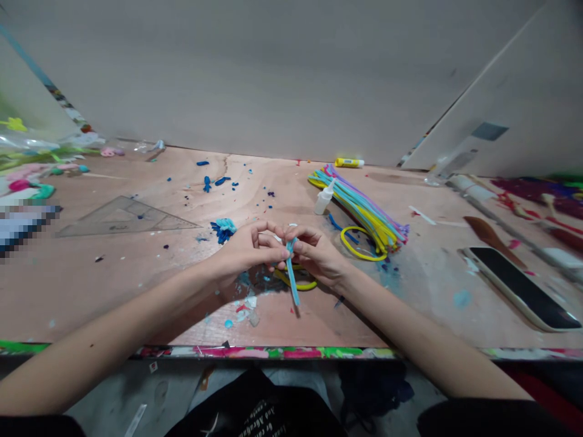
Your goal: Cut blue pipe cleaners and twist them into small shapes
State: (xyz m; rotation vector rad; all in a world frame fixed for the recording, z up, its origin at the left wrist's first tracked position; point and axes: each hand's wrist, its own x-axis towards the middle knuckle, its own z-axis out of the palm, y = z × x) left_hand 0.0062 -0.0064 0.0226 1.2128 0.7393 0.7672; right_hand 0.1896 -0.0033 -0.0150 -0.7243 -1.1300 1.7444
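- Blue pipe cleaner (291, 273): pinched at its top where the two hands meet, with its free end hanging toward the person and just clear of the plywood desk (113, 291).
- Left hand (246, 252): the grip is closed, fingers curled in on the top of the pipe cleaner (the fingertips are partly hidden behind the knuckles).
- Right hand (316, 255): the grip is closed on the same spot, with thumb and fingers pressed together around the stem.
- Step in hand, as I judge it: shaping this single stem by hand. The next move calls for a firm pinch at the top while the loose end is bent or twisted.
- Just below the hands: a yellow pipe-cleaner loop (314, 284) lies on the desk, partly tucked under them.
- Right of the hands: a bundle of yellow, blue and lilac pipe cleaners (364, 206) lies beside a second yellow loop (364, 258), with a white squeeze bottle (323, 200) at the bundle's near end — a yellow glue stick (349, 162) sits beyond.
- Left of the hands: a blue fluffy tuft (223, 229) lies near a clear plastic set square (127, 218).
- Far right: a phone (519, 288) lies with its dark screen up.
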